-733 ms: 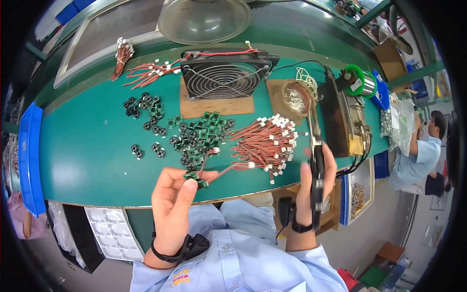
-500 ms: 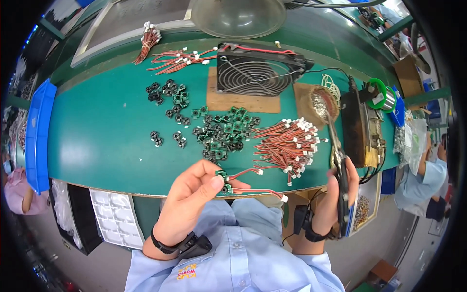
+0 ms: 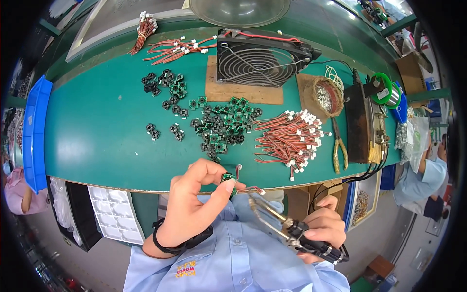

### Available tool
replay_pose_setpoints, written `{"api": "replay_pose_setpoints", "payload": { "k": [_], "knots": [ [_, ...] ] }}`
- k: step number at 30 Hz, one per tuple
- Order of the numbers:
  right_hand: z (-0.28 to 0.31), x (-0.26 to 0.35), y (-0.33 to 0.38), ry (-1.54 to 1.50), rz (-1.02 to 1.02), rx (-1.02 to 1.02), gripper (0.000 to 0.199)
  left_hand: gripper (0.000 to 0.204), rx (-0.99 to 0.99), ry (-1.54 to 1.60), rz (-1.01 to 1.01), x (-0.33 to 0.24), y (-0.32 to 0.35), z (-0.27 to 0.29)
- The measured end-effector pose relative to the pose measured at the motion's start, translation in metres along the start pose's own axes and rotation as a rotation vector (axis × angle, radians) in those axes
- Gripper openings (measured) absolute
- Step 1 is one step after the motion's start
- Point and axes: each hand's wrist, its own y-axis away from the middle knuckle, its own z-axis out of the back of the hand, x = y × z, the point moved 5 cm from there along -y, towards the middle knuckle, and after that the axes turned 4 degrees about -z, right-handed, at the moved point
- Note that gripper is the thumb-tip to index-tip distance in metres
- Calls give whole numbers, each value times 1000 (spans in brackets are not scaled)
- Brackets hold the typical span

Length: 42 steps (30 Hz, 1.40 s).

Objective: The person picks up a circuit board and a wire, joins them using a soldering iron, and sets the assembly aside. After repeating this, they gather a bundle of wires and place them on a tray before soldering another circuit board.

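Observation:
My left hand [image 3: 192, 204] pinches a small green circuit board [image 3: 227, 178] between thumb and fingers, just off the table's front edge. Thin red-and-brown wire leads with white connectors [image 3: 261, 191] stick out from it to the right. In my right hand [image 3: 326, 226] is a soldering iron [image 3: 316, 244] with a black handle and a thin guide tube along its shaft. Its tip points up and left, close to the wires; whether it touches them I cannot tell. Beyond my left hand lies a pile of circuit boards [image 3: 226, 121], next to a heap of wire leads [image 3: 289, 138].
Behind the piles stands a black fan [image 3: 258, 63] on a wooden board. To the right are a round tin [image 3: 328, 97], pliers [image 3: 339, 152], a soldering station [image 3: 359, 124] and a solder wire spool [image 3: 386, 90]. A blue tray [image 3: 36, 134] sits at the left edge.
The soldering iron has swung from beside the round tin down and left, toward the board in my left hand. The pliers now show fully. The held leads have shifted.

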Motion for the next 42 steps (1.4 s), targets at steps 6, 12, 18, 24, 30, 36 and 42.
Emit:
{"api": "replay_pose_setpoints", "payload": {
  "k": [6, 12, 18, 24, 30, 36, 42],
  "knots": [
    [-12, -7, 5, -74, -77, 2, 34, 9, -19, -251, -82, -2, 3, 3],
    [-15, -7, 2, -83, -86, 33, 37, 8, -7, -311, -171, -4, 3, 3],
    [-15, -8, 4, -94, -97, 50, 39, 9, 0, -338, -179, -1, 3, 3],
    [-17, -11, 4, -102, -104, 28, 37, 9, -5, -359, -162, -1, 3, 4],
    [-8, -11, 4, -72, -77, -12, 37, 11, 25, -305, -176, -1, 3, 4],
    [21, -82, -1, -27, -546, -819, 55, 12, -338, 114, -165, -8, 18, 36],
    [31, -83, 9, -160, -457, -780, 57, 15, -688, 95, -297, 9, 37, 122]
  ]
}}
